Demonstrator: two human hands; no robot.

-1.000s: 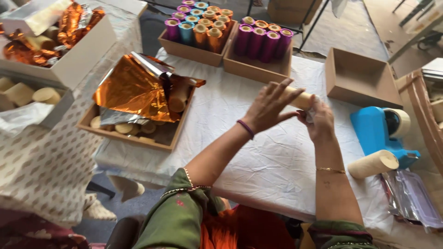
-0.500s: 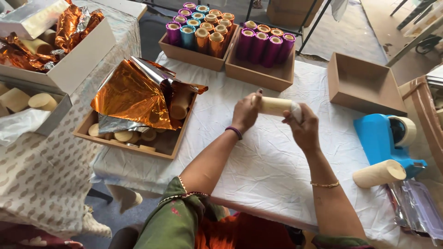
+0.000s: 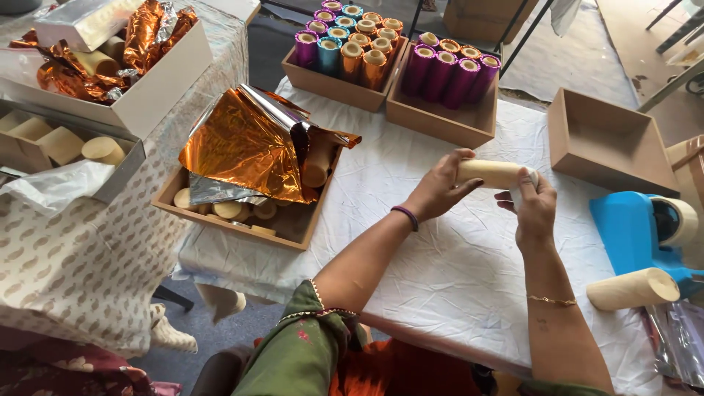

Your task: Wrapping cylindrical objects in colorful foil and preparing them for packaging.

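My left hand (image 3: 440,192) grips the left part of a cream cardboard tube (image 3: 490,174) held level above the white tablecloth (image 3: 455,271). My right hand (image 3: 534,207) is closed around the tube's right end, pressing a clear wrapping over it. Both hands hold the tube together over the middle of the table.
An orange foil sheet (image 3: 246,143) lies over a brown tray of bare tubes (image 3: 235,213) at left. Two boxes of foil-wrapped tubes (image 3: 400,55) stand at the back, an empty brown box (image 3: 609,143) at back right. A blue tape dispenser (image 3: 645,227) and a loose tube (image 3: 632,288) sit at right.
The tube was lifted off the cloth and my left hand went from flat on it to gripping it. My right hand moved onto its right end.
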